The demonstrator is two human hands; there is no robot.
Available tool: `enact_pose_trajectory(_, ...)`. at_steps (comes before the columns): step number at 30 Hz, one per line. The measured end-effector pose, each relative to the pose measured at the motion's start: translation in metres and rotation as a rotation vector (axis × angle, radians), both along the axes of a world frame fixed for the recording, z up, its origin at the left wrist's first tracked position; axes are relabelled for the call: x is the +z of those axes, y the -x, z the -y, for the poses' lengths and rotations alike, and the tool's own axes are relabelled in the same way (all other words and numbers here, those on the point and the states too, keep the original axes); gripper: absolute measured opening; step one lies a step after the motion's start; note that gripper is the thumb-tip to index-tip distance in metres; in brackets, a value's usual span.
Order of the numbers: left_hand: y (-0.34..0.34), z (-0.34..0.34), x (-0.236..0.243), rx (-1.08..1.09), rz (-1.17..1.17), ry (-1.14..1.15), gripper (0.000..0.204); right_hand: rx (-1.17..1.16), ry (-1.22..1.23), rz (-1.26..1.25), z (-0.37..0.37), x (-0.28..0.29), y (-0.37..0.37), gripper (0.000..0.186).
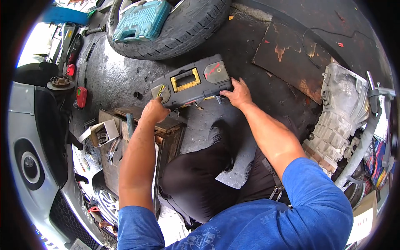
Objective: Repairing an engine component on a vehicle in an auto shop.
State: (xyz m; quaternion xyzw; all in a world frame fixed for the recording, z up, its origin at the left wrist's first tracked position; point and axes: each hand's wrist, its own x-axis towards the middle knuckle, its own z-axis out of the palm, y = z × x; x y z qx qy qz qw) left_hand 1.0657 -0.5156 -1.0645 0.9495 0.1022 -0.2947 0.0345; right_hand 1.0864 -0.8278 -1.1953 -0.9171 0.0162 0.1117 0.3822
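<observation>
A dark grey toolbox [189, 96] with a yellow handle [186, 88] set in its lid is in front of me, above the dark floor. My left hand [156, 111] grips its near left corner with the fingers closed. At the opposite end, my right hand [238, 95] holds the right side, its thumb on the front near a metal latch [218, 99]. The lid looks shut, so the contents are hidden. Whether the box touches the floor is hard to tell.
Beyond the toolbox lies a large tyre [183, 39] bearing a teal plastic case [141, 21]. A wooden crate [111, 160] with an open carton [100, 132] stands left of my knee. A silver car front [25, 129] fills the left; a metal gearbox housing [339, 112] sits right, near a worn board [287, 62].
</observation>
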Motion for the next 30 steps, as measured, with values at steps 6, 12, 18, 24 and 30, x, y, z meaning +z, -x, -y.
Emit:
enact_pose_trajectory(6, 0.009, 0.023, -0.013, 0.124, 0.142, 0.085, 0.082, 0.053, 0.032, 0.038, 0.005, 0.024, -0.012, 0.078)
enact_pose_trajectory(12, 0.001, 0.05, -0.023, 0.043, 0.143, 0.038, 0.077, -0.057, -0.169, 0.007, 0.009, 0.007, -0.001, 0.067)
enact_pose_trajectory(18, -0.004, 0.047, -0.028, -0.02, 0.189, -0.02, 0.072, 0.074, -0.292, -0.433, -0.044, -0.015, 0.055, 0.056)
enact_pose_trajectory(24, -0.02, 0.063, -0.028, -0.136, 0.059, -0.043, 0.08, -0.035, -0.447, -0.437, -0.102, -0.055, 0.041, 0.043)
enact_pose_trajectory(30, -0.006, 0.044, -0.025, -0.102, 0.04, -0.084, 0.085, -0.155, -0.619, -0.691, -0.116, -0.047, 0.05, 0.029)
